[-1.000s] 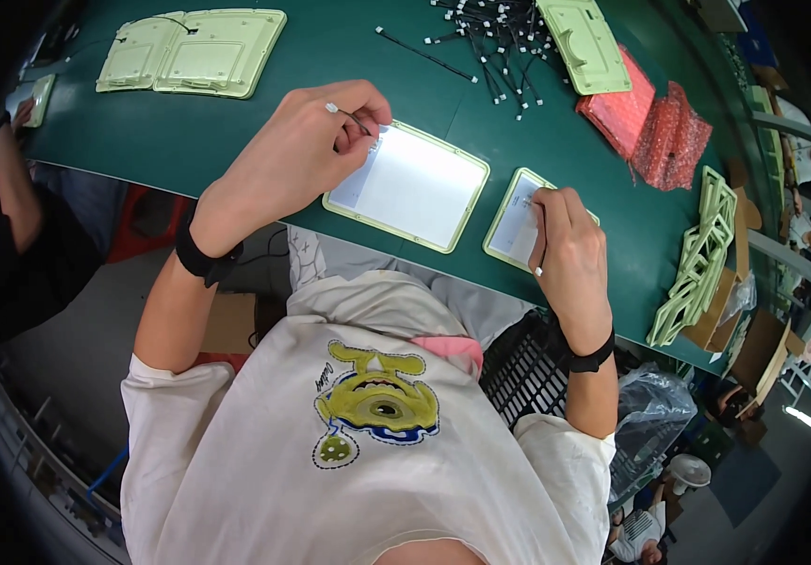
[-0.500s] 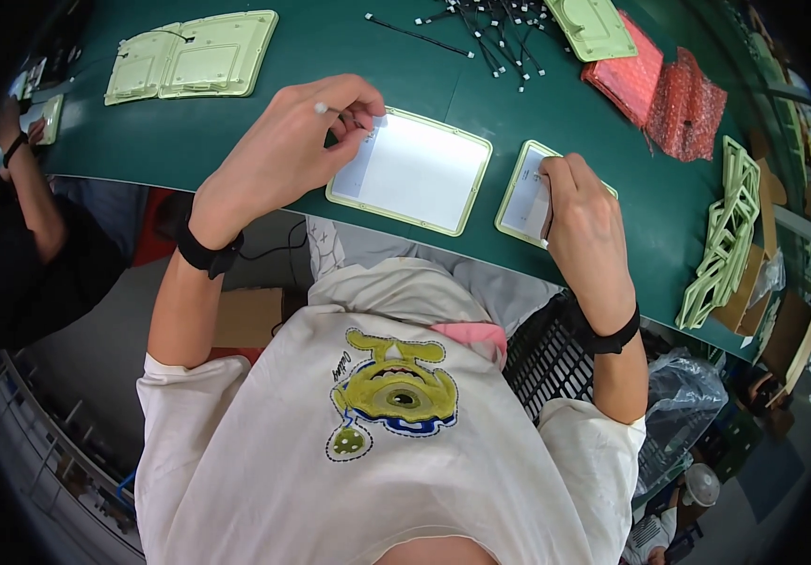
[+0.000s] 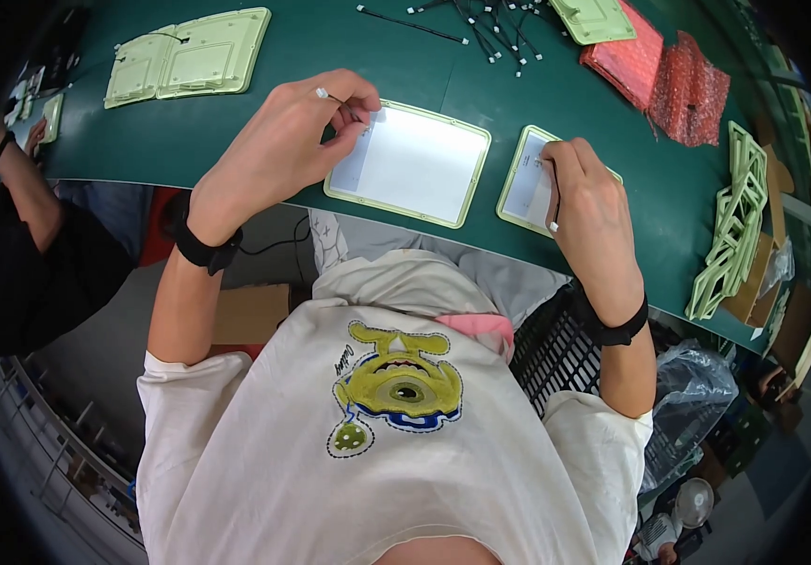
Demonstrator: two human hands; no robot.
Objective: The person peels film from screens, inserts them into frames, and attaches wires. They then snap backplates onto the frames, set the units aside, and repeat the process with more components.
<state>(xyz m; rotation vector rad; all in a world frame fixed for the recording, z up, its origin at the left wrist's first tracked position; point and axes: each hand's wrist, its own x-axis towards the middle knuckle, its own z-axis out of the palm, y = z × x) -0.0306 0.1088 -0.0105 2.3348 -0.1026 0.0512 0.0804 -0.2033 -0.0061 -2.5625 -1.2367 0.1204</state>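
Note:
My left hand (image 3: 278, 146) pinches a short black cable with a white connector (image 3: 322, 93) sticking out above the fingers. Its fingertips are at the upper left corner of a pale green framed panel (image 3: 429, 165) with a bright white face. Over the smaller framed panel (image 3: 523, 188) to the right, my right hand (image 3: 594, 212) also pinches a dark cable, whose white connector (image 3: 553, 226) hangs near the panel's lower edge. The fingers hide the cables' other ends, and the right hand covers part of the smaller panel.
Loose black cables (image 3: 495, 33) lie at the far side of the green table (image 3: 405, 75). Green shells (image 3: 212, 56) rest far left. Red bubble wrap (image 3: 693, 89) sits far right, above stacked green frames (image 3: 730, 221). A co-worker's arm (image 3: 29, 184) is at the left.
My right hand has shifted slightly, and the white connector below its fingers now shows plainly. My left hand stays at the larger panel's corner, the connector tilted a little differently.

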